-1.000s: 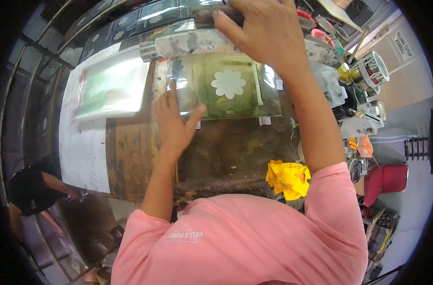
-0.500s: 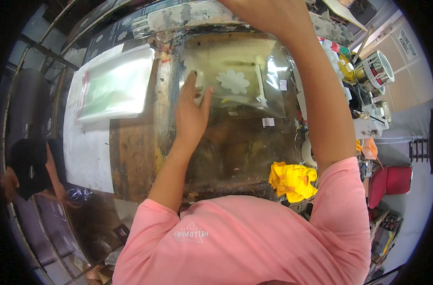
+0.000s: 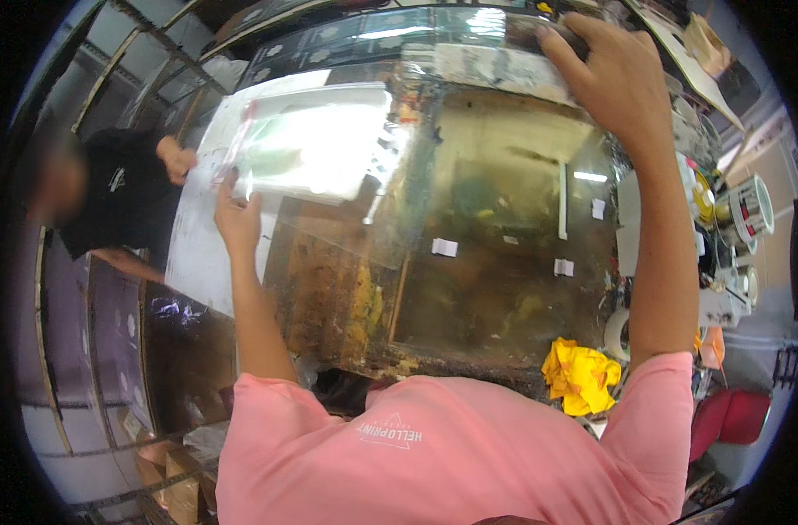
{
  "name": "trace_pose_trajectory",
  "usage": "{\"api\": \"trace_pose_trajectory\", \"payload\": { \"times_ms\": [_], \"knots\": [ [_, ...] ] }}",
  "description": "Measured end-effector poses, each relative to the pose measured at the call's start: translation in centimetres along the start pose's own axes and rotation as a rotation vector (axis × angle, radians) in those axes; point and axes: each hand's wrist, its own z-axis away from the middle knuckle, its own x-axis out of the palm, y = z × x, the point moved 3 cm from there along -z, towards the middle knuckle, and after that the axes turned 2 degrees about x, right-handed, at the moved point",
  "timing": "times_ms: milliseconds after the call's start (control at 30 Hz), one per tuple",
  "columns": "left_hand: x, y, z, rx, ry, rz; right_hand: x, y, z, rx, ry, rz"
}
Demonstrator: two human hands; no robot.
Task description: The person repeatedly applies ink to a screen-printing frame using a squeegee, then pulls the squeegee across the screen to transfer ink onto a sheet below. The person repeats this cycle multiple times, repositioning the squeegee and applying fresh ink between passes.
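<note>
The left hand point(image 3: 237, 220) pinches the near corner of a clear plastic sheet point(image 3: 316, 144) lying just beyond it. The right hand point(image 3: 622, 79) is clamped on the screen frame point(image 3: 495, 70), tilted above the stained counter point(image 3: 329, 289).

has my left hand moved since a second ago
Yes. The left hand went from the middle of the stained printing table leftward to the clear sleeve at its left edge.

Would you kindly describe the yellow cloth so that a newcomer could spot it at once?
Start at the large stained screen-printing frame filling the worktable. Follow its near edge toward the right arm's pink sleeve. There lies the crumpled yellow cloth, the only bright yellow, soft thing beside the frame.
</note>
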Motion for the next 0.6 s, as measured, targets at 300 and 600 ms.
{"api": "trace_pose_trajectory", "payload": {
  "times_ms": [300,600],
  "knots": [
    [1.5,-0.3,-0.2,0.252,0.106,-0.653,0.7,0.7,0.9,0.011,-0.03,0.047],
    [11.9,5.4,4.5,0.278,-0.531,-0.637,0.9,0.8,0.5,-0.029,-0.071,0.06]
  ]
}}
